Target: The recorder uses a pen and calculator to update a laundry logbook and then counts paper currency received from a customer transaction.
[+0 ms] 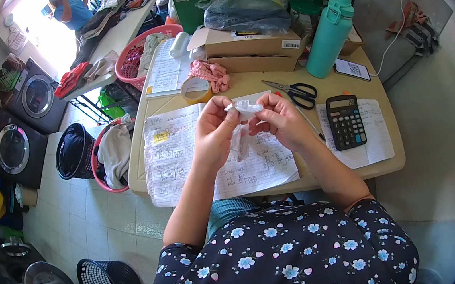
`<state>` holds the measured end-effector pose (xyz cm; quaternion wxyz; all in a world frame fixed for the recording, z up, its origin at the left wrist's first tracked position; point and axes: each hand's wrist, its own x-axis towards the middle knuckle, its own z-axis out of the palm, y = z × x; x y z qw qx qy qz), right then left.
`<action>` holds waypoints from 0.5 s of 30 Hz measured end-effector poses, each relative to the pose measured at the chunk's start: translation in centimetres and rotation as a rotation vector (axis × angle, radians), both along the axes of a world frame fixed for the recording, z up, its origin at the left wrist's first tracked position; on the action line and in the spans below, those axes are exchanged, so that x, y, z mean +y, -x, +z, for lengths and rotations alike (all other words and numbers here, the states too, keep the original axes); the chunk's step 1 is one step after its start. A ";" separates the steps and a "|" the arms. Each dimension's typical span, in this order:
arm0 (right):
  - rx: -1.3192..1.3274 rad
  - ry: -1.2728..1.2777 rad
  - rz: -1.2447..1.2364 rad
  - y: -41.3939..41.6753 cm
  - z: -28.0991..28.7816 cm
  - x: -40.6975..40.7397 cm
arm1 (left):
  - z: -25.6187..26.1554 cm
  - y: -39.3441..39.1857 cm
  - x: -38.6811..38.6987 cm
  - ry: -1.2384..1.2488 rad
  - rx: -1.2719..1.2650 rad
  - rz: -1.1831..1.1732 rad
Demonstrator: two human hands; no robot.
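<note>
My left hand (218,132) and my right hand (281,122) pinch the gathered top of a small clear plastic bag (239,142) between thumbs and fingers. The bag hangs below them, and what it contains cannot be made out. Beneath the hands lies an open notebook (178,157) with handwriting. Beyond them are a roll of tape (196,91), a crumpled pink cloth (210,73) and black-handled scissors (296,90). Right of my right hand, a pen (311,124) and a black calculator (345,122) rest near a second notebook (375,133).
A teal bottle (331,38), a phone (351,68) and cardboard boxes (250,55) stand or lie at the table's back. Laundry baskets (110,282) and front-loading washing machines (12,146) are at the left. A person in blue (75,13) is by the far table.
</note>
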<state>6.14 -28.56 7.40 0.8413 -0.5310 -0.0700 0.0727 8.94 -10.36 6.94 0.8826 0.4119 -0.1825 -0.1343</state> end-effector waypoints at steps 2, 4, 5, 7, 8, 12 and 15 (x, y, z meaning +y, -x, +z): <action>-0.006 -0.003 0.028 0.2 0.7 0.3 | 1.3 -0.1 -0.2 0.206 -0.002 -0.054; -0.182 0.141 -0.151 0.4 1.2 1.0 | 2.0 -0.4 0.1 0.201 -0.001 -0.062; -0.187 0.143 -0.149 0.7 1.3 1.4 | 2.4 -0.3 -0.1 0.105 -0.025 -0.017; -0.422 0.346 -0.214 1.2 1.4 2.0 | 3.9 0.0 -0.8 -0.058 -0.097 0.069; -0.422 0.348 -0.217 1.2 1.4 1.8 | 4.9 0.3 -1.5 -0.057 -0.098 0.066; -0.515 0.649 -0.446 0.2 1.5 1.1 | 6.4 0.0 -2.0 -0.257 -0.370 0.254; -0.374 0.514 -0.336 -0.2 1.4 0.6 | 6.3 -0.8 -1.9 -0.233 -0.382 0.340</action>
